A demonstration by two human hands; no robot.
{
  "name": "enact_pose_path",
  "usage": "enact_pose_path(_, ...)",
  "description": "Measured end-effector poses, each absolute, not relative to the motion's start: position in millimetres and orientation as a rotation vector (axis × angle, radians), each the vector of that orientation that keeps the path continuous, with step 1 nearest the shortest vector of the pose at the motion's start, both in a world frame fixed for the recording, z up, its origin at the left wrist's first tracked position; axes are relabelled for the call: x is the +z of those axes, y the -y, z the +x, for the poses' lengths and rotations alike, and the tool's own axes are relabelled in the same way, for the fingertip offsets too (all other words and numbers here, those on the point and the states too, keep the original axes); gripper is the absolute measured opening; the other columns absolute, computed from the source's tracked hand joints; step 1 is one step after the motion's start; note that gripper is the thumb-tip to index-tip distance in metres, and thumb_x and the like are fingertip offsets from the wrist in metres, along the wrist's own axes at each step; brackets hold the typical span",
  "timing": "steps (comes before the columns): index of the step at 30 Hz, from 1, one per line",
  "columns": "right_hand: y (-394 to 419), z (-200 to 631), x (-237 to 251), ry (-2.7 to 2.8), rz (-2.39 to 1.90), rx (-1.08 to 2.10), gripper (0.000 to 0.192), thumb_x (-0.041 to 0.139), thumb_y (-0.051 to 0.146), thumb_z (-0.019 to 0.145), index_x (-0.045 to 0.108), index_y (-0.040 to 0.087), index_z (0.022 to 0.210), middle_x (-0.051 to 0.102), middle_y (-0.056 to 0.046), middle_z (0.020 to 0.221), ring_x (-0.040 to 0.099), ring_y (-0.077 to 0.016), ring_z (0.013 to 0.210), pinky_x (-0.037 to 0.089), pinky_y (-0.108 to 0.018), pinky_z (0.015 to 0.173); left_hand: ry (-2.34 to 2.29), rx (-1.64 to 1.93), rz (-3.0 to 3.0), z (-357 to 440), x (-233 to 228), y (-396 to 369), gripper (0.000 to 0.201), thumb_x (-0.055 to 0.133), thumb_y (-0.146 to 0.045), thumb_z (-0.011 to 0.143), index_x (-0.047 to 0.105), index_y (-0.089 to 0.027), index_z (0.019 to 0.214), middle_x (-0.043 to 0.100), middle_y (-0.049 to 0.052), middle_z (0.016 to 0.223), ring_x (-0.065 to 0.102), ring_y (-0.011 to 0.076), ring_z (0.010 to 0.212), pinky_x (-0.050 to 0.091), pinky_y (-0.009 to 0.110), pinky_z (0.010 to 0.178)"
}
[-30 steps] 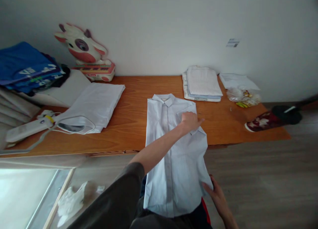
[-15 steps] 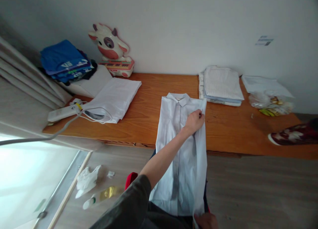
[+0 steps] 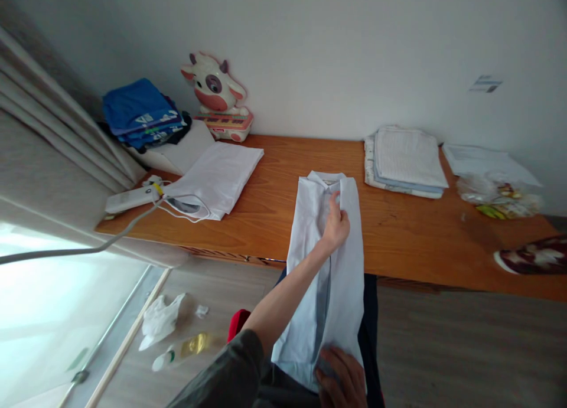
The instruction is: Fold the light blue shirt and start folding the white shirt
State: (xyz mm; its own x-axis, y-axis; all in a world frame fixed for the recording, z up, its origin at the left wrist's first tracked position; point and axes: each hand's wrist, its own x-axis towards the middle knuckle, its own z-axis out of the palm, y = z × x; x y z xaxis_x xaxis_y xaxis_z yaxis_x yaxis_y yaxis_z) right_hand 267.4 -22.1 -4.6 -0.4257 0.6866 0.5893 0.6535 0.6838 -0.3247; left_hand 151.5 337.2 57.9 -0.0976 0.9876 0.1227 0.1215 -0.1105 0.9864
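A white collared shirt [image 3: 348,266] lies lengthwise from the wooden table over its front edge toward me, its right side folded in over the front placket. My left hand [image 3: 337,224] rests on the upper part below the collar, index finger stretched along the folded edge and the other fingers curled. Near the hem, my right hand [image 3: 341,375] has its fingers bent over the folded-in edge, gripping the cloth; its fingertips are partly hidden in the fabric.
On the table [image 3: 274,189] are a folded white garment [image 3: 221,175], a power strip [image 3: 128,199], a cow toy keyboard [image 3: 224,124], blue clothes [image 3: 142,110], a folded cloth stack [image 3: 410,160] and a plastic bag [image 3: 500,192]. A bottle [image 3: 195,343] and white bag [image 3: 162,319] lie on the floor.
The shirt's right side has been folded inward, narrowing it. My left hand has moved left with it and loosened its pinch; my right hand has come up and left over the hem.
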Motion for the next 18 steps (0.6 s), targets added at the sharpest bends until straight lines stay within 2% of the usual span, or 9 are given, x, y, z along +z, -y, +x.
enact_pose_path(2, 19, 271, -10, 2.266, -0.965, 0.059, 0.021, 0.059, 0.015, 0.099, 0.075, 0.027, 0.103, 0.082, -0.003, 0.126, 0.073, -0.0246, 0.127, 0.053, -0.04, 0.111, -1.288, 1.273, 1.435, 149, 56, -343, 0.056, 0.046, -0.009, 0.101, 0.051, -0.025, 0.154, 0.073, 0.007, 0.121, 0.071, 0.0198, 0.098, 0.055, 0.039, 0.103)
enact_pose_path(4, 17, 272, -14, 2.324, -0.932, 0.058, 0.02, 0.06, 0.012, 0.097, 0.074, 0.025, 0.102, 0.079, -0.003, 0.134, 0.068, -0.0244, 0.136, 0.045, -0.043, 0.122, -1.322, 1.194, 1.426, 149, 53, -353, 0.049, 0.048, -0.008, 0.099, 0.063, -0.024, 0.143, 0.075, 0.007, 0.121, 0.071, 0.0208, 0.099, 0.055, 0.04, 0.105)
enact_pose_path(6, 15, 272, -18, 2.358, -0.919, 0.061, 0.018, 0.061, 0.011, 0.097, 0.072, 0.025, 0.1, 0.078, -0.002, 0.138, 0.063, -0.0237, 0.143, 0.036, -0.045, 0.13, -1.379, 1.146, 1.368, 151, 51, -362, 0.048, 0.052, -0.008, 0.098, 0.066, -0.023, 0.141, 0.077, 0.008, 0.121, 0.073, 0.0221, 0.102, 0.056, 0.041, 0.107)
enact_pose_path(8, 13, 272, -23, 2.37, -0.908, 0.059, 0.017, 0.061, 0.012, 0.098, 0.071, 0.025, 0.098, 0.078, -0.002, 0.139, 0.062, -0.0232, 0.144, 0.033, -0.046, 0.133, -1.415, 1.143, 1.336, 154, 48, -368, 0.053, 0.054, -0.006, 0.095, 0.065, -0.022, 0.144, 0.077, 0.009, 0.127, 0.073, 0.0236, 0.11, 0.055, 0.042, 0.11)
enact_pose_path(10, 11, 272, -26, 2.366, -0.897, 0.051, 0.017, 0.059, 0.013, 0.1, 0.071, 0.025, 0.096, 0.078, -0.002, 0.137, 0.064, -0.0236, 0.143, 0.04, -0.046, 0.13, -1.431, 1.147, 1.331, 156, 45, -369, 0.058, 0.056, -0.005, 0.094, 0.06, -0.021, 0.15, 0.074, 0.011, 0.137, 0.072, 0.0254, 0.12, 0.054, 0.044, 0.114)
enact_pose_path(12, 11, 271, -26, 2.37, -0.879, 0.065, 0.018, 0.058, 0.014, 0.101, 0.072, 0.024, 0.099, 0.079, -0.004, 0.136, 0.065, -0.0243, 0.141, 0.052, -0.043, 0.12, -1.436, 1.146, 1.339, 156, 44, -368, 0.065, 0.059, -0.007, 0.094, 0.053, -0.02, 0.158, 0.069, 0.014, 0.148, 0.067, 0.0279, 0.133, 0.05, 0.046, 0.12)
enact_pose_path(15, 16, 269, -22, 2.373, -0.906, 0.14, 0.022, 0.056, 0.016, 0.104, 0.075, 0.023, 0.111, 0.078, -0.008, 0.135, 0.069, -0.0243, 0.135, 0.062, -0.036, 0.105, -1.427, 1.132, 1.485, 150, 46, -369, 0.074, 0.063, -0.008, 0.093, 0.046, -0.019, 0.164, 0.06, 0.015, 0.16, 0.058, 0.0288, 0.147, 0.045, 0.047, 0.126)
enact_pose_path(18, 25, 264, -15, 2.26, -1.007, 0.226, 0.022, 0.057, 0.016, 0.105, 0.076, 0.023, 0.113, 0.08, -0.008, 0.113, 0.076, -0.0217, 0.111, 0.063, -0.035, 0.096, -1.425, 1.092, 1.649, 138, 52, -384, 0.065, 0.064, -0.005, 0.091, 0.059, -0.02, 0.154, 0.067, 0.012, 0.153, 0.063, 0.0273, 0.141, 0.047, 0.043, 0.124)
